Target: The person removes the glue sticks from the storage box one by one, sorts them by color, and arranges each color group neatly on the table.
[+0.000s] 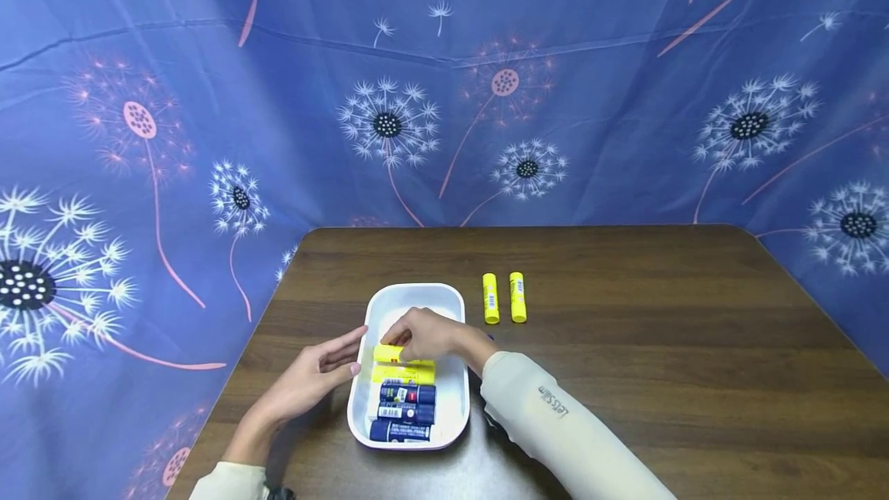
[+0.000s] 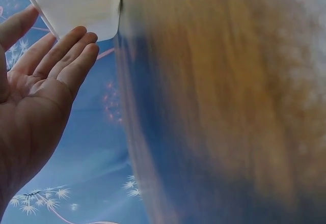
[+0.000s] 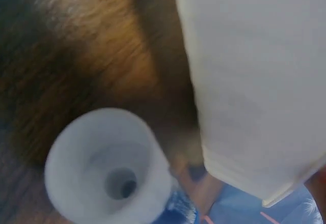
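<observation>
Blue dandelion-print cloth [image 1: 597, 106] behind; brown wood-grain tabletop [image 1: 660, 384] under both hands. Right hand [image 1: 428, 334] inside white tray [image 1: 454, 411], thumb and fingers pinching a yellow glue stick [image 1: 387, 353]; another yellow stick [image 1: 404, 375] and three dark blue sticks [image 1: 406, 413] lie in the tray, nearer the person than that hand. Left hand [image 1: 312, 376] apart from it, fingers extended, touching the tray's left rim. Two loose yellow sticks [image 1: 491, 299] on the tabletop, right of and beyond the right hand.

Handling (judged): light, rigid plastic; smooth barrel, liable to roll, not fragile. Best hold: mid-barrel, thumb opposing fingertips.

Views: only head gives the tray's contents. Left wrist shows the palm, hidden from head. Right wrist shows a white-ended blue tube [image 3: 147, 188], hollow end visible, near the sleeve [image 3: 254, 81]; head barely shows it, if at all.
</observation>
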### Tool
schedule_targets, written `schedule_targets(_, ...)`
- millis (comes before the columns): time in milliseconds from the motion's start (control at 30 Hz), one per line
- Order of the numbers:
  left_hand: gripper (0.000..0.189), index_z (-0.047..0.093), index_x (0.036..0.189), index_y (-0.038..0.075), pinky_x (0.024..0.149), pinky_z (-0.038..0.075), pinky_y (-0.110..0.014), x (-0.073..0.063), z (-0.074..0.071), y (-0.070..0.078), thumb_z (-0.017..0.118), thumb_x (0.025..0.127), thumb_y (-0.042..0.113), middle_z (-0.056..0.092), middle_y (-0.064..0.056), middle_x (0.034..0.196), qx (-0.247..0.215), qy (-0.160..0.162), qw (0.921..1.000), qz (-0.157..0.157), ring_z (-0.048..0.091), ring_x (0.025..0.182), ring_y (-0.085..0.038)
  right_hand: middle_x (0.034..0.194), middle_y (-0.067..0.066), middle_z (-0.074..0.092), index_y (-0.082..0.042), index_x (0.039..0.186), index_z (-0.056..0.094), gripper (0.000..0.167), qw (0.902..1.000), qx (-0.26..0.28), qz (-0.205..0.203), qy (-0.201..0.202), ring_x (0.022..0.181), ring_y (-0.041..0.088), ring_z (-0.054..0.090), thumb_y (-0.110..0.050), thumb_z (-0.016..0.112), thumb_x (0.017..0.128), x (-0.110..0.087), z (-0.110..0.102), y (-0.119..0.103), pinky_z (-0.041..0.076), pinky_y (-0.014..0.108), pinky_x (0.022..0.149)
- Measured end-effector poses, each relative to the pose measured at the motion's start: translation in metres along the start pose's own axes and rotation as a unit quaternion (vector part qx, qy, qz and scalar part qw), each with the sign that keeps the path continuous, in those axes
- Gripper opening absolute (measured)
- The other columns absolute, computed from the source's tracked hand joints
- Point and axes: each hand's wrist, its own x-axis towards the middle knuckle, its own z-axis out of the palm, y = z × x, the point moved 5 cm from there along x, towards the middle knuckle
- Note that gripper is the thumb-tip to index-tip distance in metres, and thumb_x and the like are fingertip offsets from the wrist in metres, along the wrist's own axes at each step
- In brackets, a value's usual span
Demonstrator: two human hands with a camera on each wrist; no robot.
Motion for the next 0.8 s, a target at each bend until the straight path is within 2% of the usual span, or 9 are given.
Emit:
schedule_targets(67, 0.061, 0.041, 0.157, 0.004, 0.102, 0.05, -0.014, 0.0, -0.001, -0.001, 0.064, 0.103, 0.018, 0.052, -0.028, 0.152, 0.002, 0.001, 1.0, -0.005, 0.054, 0.138, -0.045, 0.117, -0.001, 0.078, -0.013, 0.126, 0.076, 0.038, 0.9994, 0.015, -0.008, 0.03, 0.1, 0.007, 0.069, -0.001, 0.075, 0.09, -0.002, -0.008, -0.004, 0.058, 0.026, 0.097)
schedule_targets(133, 0.061, 0.042, 0.157, 0.006, 0.103, 0.05, -0.015, 0.001, -0.001, -0.002, 0.065, 0.102, 0.019, 0.052, -0.027, 0.152, 0.0, 0.004, 0.9999, -0.012, 0.054, 0.138, -0.044, 0.119, 0.004, 0.077, -0.009, 0.127, 0.074, 0.039, 0.9959, 0.054, -0.017, 0.071, 0.101, 0.012, 0.069, 0.001, 0.073, 0.09, -0.007, -0.019, -0.008, 0.06, 0.028, 0.094)
schedule_targets(233, 0.061, 0.042, 0.158, 0.007, 0.103, 0.049, -0.014, 0.002, -0.002, -0.004, 0.065, 0.102, 0.02, 0.051, -0.026, 0.153, -0.002, 0.002, 0.9999, -0.016, 0.054, 0.139, -0.044, 0.121, 0.011, 0.075, -0.005, 0.131, 0.071, 0.042, 0.9803, 0.139, -0.012, 0.139, 0.101, 0.016, 0.068, 0.003, 0.071, 0.09, -0.018, -0.043, -0.008, 0.061, 0.029, 0.089)
schedule_targets(333, 0.062, 0.042, 0.158, 0.006, 0.103, 0.049, -0.013, 0.003, -0.002, -0.005, 0.065, 0.102, 0.02, 0.05, -0.025, 0.154, -0.004, 0.003, 0.9999, -0.014, 0.053, 0.14, -0.043, 0.125, 0.017, 0.072, -0.004, 0.136, 0.067, 0.046, 0.9527, 0.224, 0.008, 0.205, 0.104, 0.02, 0.069, 0.004, 0.069, 0.091, -0.033, -0.071, 0.0, 0.061, 0.028, 0.084)
schedule_targets(433, 0.061, 0.042, 0.157, 0.004, 0.103, 0.049, -0.014, 0.003, -0.001, -0.005, 0.065, 0.102, 0.019, 0.05, -0.026, 0.154, -0.002, 0.003, 1.0, -0.005, 0.053, 0.139, -0.045, 0.132, 0.023, 0.067, -0.002, 0.141, 0.062, 0.048, 0.9184, 0.287, 0.035, 0.27, 0.106, 0.022, 0.068, 0.004, 0.066, 0.094, -0.05, -0.101, 0.018, 0.06, 0.025, 0.082)
schedule_targets(600, 0.06, 0.044, 0.157, 0.006, 0.104, 0.051, -0.018, 0.002, -0.002, -0.005, 0.066, 0.102, 0.018, 0.051, -0.024, 0.154, -0.002, 0.007, 0.9999, -0.013, 0.054, 0.139, -0.043, 0.141, 0.026, 0.059, 0.0, 0.145, 0.057, 0.048, 0.8641, 0.338, 0.09, 0.362, 0.107, 0.018, 0.063, 0.002, 0.061, 0.098, -0.08, -0.135, 0.061, 0.056, 0.017, 0.081)
schedule_targets(700, 0.06, 0.045, 0.156, 0.008, 0.105, 0.053, -0.021, 0.002, -0.003, -0.004, 0.067, 0.102, 0.019, 0.051, -0.023, 0.155, 0.0, 0.009, 0.9998, -0.019, 0.054, 0.14, -0.041, 0.144, 0.025, 0.056, 0.0, 0.147, 0.055, 0.048, 0.845, 0.341, 0.121, 0.393, 0.114, 0.02, 0.06, 0.002, 0.061, 0.099, -0.096, -0.143, 0.09, 0.055, 0.015, 0.083)
schedule_targets(800, 0.06, 0.044, 0.156, 0.006, 0.106, 0.054, -0.028, 0.002, -0.003, -0.004, 0.066, 0.102, 0.018, 0.05, -0.025, 0.155, 0.0, 0.004, 0.9999, -0.011, 0.054, 0.14, -0.043, 0.148, 0.024, 0.05, -0.001, 0.15, 0.052, 0.05, 0.83, 0.347, 0.152, 0.409, 0.128, 0.027, 0.056, 0.0, 0.059, 0.1, -0.111, -0.144, 0.114, 0.055, 0.02, 0.093)
